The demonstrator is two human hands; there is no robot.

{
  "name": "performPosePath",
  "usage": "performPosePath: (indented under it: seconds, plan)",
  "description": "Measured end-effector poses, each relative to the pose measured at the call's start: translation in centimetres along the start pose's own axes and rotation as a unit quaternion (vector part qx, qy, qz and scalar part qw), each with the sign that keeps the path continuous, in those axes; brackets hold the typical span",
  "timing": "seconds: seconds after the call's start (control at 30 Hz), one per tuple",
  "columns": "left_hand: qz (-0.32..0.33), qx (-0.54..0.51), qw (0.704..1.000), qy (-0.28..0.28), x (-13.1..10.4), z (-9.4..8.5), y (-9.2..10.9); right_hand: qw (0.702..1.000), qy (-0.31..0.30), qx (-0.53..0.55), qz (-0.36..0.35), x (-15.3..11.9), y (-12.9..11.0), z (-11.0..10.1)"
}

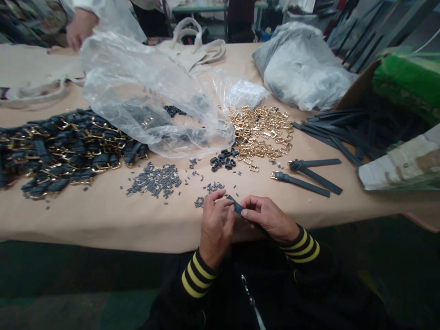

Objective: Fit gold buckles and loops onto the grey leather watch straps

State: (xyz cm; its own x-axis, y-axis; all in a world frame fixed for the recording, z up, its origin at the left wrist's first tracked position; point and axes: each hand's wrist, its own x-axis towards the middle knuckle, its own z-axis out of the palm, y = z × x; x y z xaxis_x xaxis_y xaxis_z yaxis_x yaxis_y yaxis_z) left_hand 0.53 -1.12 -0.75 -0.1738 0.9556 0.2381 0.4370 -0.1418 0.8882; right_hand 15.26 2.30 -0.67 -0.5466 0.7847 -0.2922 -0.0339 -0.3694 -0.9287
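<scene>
Between my two hands is a dark grey strap [236, 206], its free end angled up to the left. My right hand [270, 217] is closed on it, thumb on top. My left hand [216, 227] is at the strap's free end, fingers bent and their tips against its edge; exactly how they grip is hard to see. Just beyond my left hand lie small dark loop pieces [199, 201]. A strap with a gold buckle [302, 184] and another buckled strap [319, 176] lie to the right of my hands.
Gold buckles [263, 130] are heaped behind dark loops [223, 159]. Tiny grey pieces [154, 179] and a large pile of buckled straps [68, 151] lie left. Clear plastic [147, 91], a stuffed bag [302, 64] and loose straps [330, 126] are farther back. Another person's hand [81, 28] is at the far left.
</scene>
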Motion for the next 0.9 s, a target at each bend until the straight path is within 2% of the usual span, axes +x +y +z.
performPosePath:
  seconds: [0.07,0.17,0.27,0.4,0.53,0.6,0.7,0.73,0.77,0.83,0.9]
  plan:
    - [0.025,0.004,0.999,-0.048,-0.1,-0.1,0.4,1.000,0.003,0.004,-0.013,-0.1,0.0,-0.1]
    - [-0.057,-0.068,0.989,-0.115,0.0,-0.3,0.8,1.000,0.001,-0.004,-0.031,-0.2,-0.1,-0.2]
    - [-0.135,-0.141,0.976,-0.093,0.0,-0.3,1.0,0.999,0.002,-0.017,-0.041,-0.2,-0.3,-0.2]
    - [-0.147,-0.178,0.972,-0.047,-0.2,0.4,1.2,0.999,0.019,-0.022,-0.037,0.0,-0.3,0.0]
    - [-0.161,-0.207,0.963,-0.062,-0.1,0.6,0.8,0.999,0.032,0.015,-0.031,0.1,-0.1,0.1]
    - [-0.164,-0.204,0.964,-0.049,0.3,0.2,0.2,0.998,0.032,0.044,-0.018,0.1,-0.1,0.1]
    - [-0.090,-0.100,0.989,0.066,0.9,-1.1,-0.9,0.997,0.037,0.074,0.004,0.1,-0.2,0.1]
    - [-0.045,-0.041,0.994,0.095,1.1,-1.5,-1.1,0.996,0.038,0.078,0.010,0.2,-0.3,0.0]
    - [0.001,0.015,0.995,0.097,1.2,-1.9,-1.3,0.996,0.038,0.078,0.015,0.2,-0.3,0.0]
    - [0.064,0.072,0.995,0.027,1.4,-2.4,-1.4,0.996,0.034,0.075,0.019,0.3,-0.2,0.0]
    - [0.071,0.048,0.994,-0.063,1.5,-2.5,-1.3,0.997,0.028,0.067,0.017,0.3,-0.2,-0.1]
